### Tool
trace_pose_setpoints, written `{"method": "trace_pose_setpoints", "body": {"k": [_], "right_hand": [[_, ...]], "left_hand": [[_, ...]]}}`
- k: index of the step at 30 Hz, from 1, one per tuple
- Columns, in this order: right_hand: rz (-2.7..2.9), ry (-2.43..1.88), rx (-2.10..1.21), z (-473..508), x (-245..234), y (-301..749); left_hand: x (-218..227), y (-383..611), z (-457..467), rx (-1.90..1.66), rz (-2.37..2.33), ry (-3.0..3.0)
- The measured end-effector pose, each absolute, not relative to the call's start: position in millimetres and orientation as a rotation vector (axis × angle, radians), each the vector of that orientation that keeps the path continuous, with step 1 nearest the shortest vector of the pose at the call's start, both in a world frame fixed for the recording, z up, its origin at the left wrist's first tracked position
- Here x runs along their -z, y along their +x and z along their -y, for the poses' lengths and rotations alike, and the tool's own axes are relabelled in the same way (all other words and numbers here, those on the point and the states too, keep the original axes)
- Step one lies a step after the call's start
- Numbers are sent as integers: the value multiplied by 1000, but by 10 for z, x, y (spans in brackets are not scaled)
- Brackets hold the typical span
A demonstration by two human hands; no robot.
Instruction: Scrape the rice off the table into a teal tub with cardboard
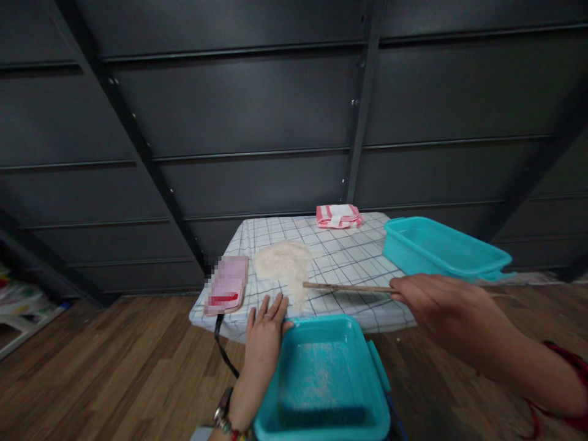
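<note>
My left hand (265, 334) rests against the far left corner of a teal plastic tub (321, 422) held at the near edge of the small table (340, 257), fingers stretched along its rim. A thin dusting of white grains lies in the tub. My right hand (434, 300) is closed on a pair of wooden chopsticks (346, 287), whose tips reach left to a heap of white rice (285, 264) spread on the checked cloth.
A second teal tub (443, 248) stands at the table's right side. A pink phone case (227, 285) with a black strap lies at the left edge, a pink striped pouch (338, 215) at the back. Dark metal wall behind, wood floor around.
</note>
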State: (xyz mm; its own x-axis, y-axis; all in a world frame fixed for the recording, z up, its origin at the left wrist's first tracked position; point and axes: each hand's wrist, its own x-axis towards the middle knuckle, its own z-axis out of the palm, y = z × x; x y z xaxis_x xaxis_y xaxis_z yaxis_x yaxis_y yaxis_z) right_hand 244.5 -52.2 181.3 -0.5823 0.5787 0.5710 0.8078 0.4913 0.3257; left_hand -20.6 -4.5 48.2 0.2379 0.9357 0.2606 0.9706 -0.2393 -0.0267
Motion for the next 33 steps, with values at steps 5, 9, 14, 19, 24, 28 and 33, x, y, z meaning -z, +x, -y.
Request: {"method": "trace_pose_setpoints", "body": {"k": [5, 9, 14, 19, 24, 28, 33], "right_hand": [[2363, -1195, 1083, 192, -1733, 2518], [2386, -1294, 1046, -54, -1654, 2473], [2451, -1285, 936, -219, -1571, 2385], [2503, -1220, 843, -164, -1540, 2393], [2510, -1116, 814, -72, -1558, 2439], [2491, -1029, 849, -29, -1568, 2449], [2495, -922, 849, 53, -1592, 2475]], "left_hand": [[-491, -199, 51, 275, 1808, -2313], [-534, -173, 67, 255, 1850, -2296], [-586, -159, 79, 209, 1882, -2315], [-588, -163, 76, 223, 1859, -2308], [-585, -161, 80, 225, 1870, -2310], [-594, -159, 87, 199, 1880, -2317], [-589, -161, 83, 223, 1875, -2309]]}}
